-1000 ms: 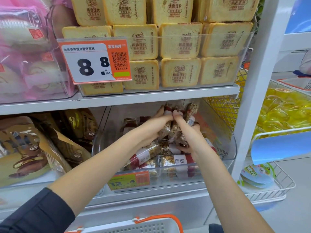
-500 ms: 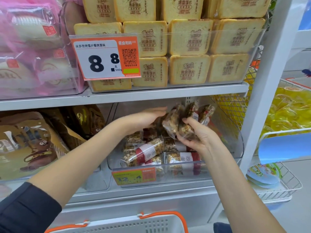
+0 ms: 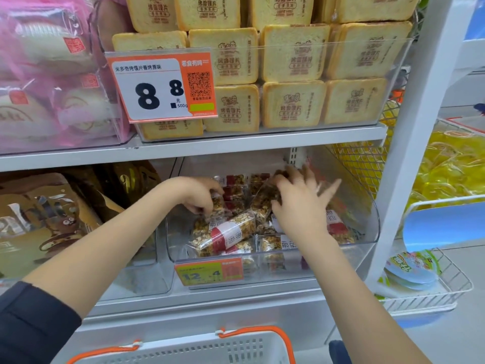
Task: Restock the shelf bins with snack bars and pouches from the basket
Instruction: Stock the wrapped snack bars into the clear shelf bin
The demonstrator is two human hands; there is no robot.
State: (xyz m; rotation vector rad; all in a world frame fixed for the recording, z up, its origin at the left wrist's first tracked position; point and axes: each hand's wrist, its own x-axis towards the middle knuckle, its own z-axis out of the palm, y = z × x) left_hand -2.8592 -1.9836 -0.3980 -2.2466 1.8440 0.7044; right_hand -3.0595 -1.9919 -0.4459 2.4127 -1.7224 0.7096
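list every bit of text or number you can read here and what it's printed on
"8.8", "元", "500g", "米多奇烤馍片香烤原味", "零食有鸣": upper price tag; its QR code and small print are unreadable.
"烤香馍片": toast-slice packs; their smaller lines are too blurred.
"12.4": lower price tag on the clear bin; the rest is blurred.
Snack bars: wrapper characters not legible.
Pink bags' red labels: unreadable.
Round lid: unreadable.

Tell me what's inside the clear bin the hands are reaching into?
The clear bin holds wrapped nut-and-grain snack bars with red-and-white labels, piled loosely. The left hand and right hand cover several; the bottom layer is hidden.
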